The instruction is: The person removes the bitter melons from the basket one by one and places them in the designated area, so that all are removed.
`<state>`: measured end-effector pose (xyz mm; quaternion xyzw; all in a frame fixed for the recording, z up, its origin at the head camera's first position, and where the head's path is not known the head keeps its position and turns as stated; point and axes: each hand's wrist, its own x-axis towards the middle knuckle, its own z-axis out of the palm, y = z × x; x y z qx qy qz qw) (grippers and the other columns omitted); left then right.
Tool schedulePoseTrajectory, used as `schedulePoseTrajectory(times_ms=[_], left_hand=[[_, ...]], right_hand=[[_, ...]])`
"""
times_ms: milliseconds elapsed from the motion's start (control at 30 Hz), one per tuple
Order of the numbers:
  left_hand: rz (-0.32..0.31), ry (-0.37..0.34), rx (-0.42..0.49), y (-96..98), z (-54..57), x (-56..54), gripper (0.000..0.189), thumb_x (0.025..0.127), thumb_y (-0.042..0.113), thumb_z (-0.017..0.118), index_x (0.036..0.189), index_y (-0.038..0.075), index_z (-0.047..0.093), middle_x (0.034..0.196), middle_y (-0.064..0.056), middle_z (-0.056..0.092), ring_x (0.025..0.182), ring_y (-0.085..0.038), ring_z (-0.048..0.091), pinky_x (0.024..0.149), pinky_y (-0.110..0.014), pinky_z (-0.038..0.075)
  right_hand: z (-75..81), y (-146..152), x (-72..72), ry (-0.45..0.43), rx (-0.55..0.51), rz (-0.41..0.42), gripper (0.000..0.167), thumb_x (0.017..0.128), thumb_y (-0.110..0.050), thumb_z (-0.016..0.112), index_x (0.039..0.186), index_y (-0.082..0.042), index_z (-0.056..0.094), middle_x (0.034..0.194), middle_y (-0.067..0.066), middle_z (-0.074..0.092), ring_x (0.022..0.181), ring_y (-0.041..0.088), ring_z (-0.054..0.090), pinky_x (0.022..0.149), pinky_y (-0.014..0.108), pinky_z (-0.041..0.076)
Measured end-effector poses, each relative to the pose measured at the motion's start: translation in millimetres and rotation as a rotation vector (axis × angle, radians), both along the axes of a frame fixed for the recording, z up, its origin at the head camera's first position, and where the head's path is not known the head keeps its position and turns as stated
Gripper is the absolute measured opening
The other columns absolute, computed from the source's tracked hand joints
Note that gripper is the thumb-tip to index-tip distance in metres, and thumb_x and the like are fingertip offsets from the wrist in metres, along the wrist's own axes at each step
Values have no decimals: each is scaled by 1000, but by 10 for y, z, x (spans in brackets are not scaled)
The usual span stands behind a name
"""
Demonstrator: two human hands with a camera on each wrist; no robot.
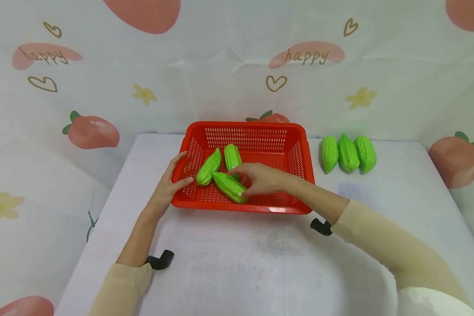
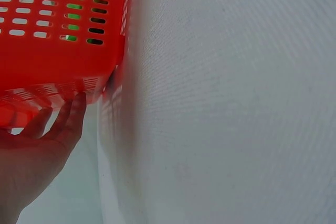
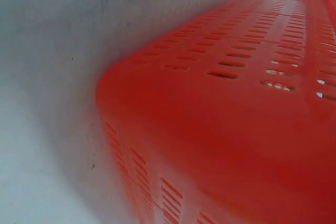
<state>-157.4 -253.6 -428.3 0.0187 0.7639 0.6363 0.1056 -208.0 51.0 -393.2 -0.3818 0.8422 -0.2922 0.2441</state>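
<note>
Through the head view I have the right hand (image 1: 260, 177) inside the red basket (image 1: 205, 207), its thumb and fingers pinching the front gourd (image 1: 228, 186), which lies slanted left of the basket's middle, though I cannot tell whether it touches the floor. My left hand (image 1: 167, 186) is spread loosely at the basket's left end, thumb over the rim and fingers fairly straight along the outer wall. Behind the pinched one I see 2 more green gourds (image 1: 209, 167) in the basket, while 3 others (image 1: 348, 153) sit side by side on the tabletop (image 1: 229, 254), to its right.
</note>
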Motion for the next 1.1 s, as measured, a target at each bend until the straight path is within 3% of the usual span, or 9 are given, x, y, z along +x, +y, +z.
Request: schedulePoseTrajectory(times_ms=[367,600,700,867,1100], left_hand=[[-2,5,12,2,-12,-11,70,98,14,56,156,37,23,154,-6,30,132,-34,40,96,-37,50],[-1,13,13,2,-16,-7,70,98,13,55,156,37,24,153,-5,31,131,-32,40,96,-35,51],[-1,13,16,2,-19,-5,70,98,13,55,156,38,24,154,-4,30,131,-32,40,95,-34,50],[1,8,14,4,-24,-4,70,98,13,55,156,39,23,155,-4,29,131,-32,40,96,-35,51],[6,7,1,14,-8,2,70,98,14,55,156,38,23,154,-5,30,131,-32,41,96,-42,50]], right_hand=[[-69,-98,17,-3,67,78,69,85,-17,78,147,-15,48,143,8,49,122,25,49,101,36,43],[-122,-117,29,27,74,95,71,85,-15,77,149,-17,46,143,9,50,122,24,49,104,37,42],[-136,-109,27,16,75,82,72,84,-16,77,149,-19,46,138,6,54,116,24,52,98,34,44],[-150,-93,18,-34,96,45,73,84,-18,79,150,-26,46,117,1,60,97,22,52,78,29,44],[-134,-60,-13,-59,84,7,73,84,-24,79,149,-31,47,99,3,61,89,17,52,73,28,44]])
